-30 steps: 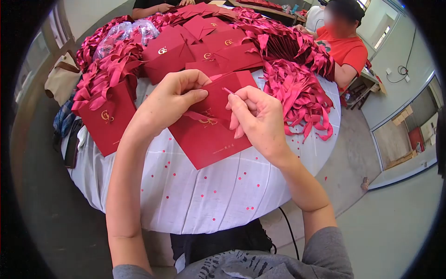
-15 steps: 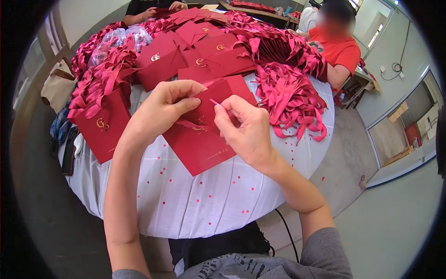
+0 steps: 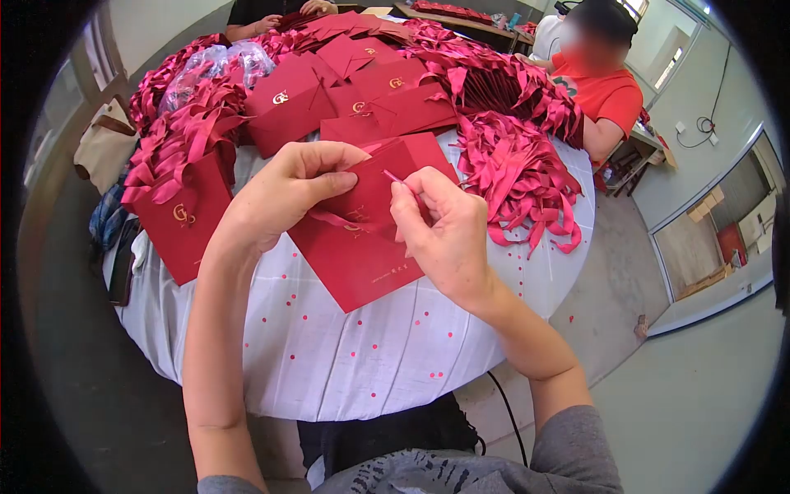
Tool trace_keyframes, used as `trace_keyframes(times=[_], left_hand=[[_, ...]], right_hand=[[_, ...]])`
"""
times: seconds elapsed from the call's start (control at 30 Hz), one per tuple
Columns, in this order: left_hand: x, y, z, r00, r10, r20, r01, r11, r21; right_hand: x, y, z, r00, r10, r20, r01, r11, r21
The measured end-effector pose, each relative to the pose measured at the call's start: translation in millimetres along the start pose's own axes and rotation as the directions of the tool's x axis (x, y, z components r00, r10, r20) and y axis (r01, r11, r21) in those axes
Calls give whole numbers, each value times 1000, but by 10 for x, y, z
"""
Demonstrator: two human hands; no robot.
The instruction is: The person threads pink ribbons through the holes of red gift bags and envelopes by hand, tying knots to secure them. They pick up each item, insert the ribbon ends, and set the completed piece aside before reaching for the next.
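Observation:
A red paper gift bag (image 3: pixel 355 267) with gold print lies tilted in front of me on the white cloth. My left hand (image 3: pixel 306 185) is closed, thumb and fingers pinching its upper edge. A thin pink ribbon (image 3: pixel 392 176) sticks out from the fingertips of my right hand (image 3: pixel 447 230), which is closed in a pinch over the bag's upper part. Another stretch of ribbon (image 3: pixel 331 219) crosses the bag's front below my left fingers. Whether the ribbon passes through a hole cannot be made out.
Stacked red bags (image 3: pixel 296 103) cover the table's far side. Bags with ribbon handles (image 3: pixel 183 218) stand at the left; a ribbon heap (image 3: pixel 518 177) lies right. Small red paper dots (image 3: pixel 374 347) dot the tablecloth (image 3: pixel 329 379). A person in red (image 3: pixel 605 95) sits at the far right, another opposite.
My right hand has shifted slightly to the right with the ribbon, whose tip now shows more to the side. My left hand keeps its pinch on the bag.

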State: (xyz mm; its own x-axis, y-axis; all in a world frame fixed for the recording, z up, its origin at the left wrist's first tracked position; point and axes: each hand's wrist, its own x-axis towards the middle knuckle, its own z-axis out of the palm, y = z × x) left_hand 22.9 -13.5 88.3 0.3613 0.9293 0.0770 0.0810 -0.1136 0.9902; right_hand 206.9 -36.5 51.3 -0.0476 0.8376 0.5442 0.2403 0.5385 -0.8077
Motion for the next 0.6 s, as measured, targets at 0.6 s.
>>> trace_keyframes(times=[0.6], left_hand=[[9,3,-35,994,-32,102,40,997,-72]], right_hand=[[2,15,2,1000,-13,8,13,1000,18]])
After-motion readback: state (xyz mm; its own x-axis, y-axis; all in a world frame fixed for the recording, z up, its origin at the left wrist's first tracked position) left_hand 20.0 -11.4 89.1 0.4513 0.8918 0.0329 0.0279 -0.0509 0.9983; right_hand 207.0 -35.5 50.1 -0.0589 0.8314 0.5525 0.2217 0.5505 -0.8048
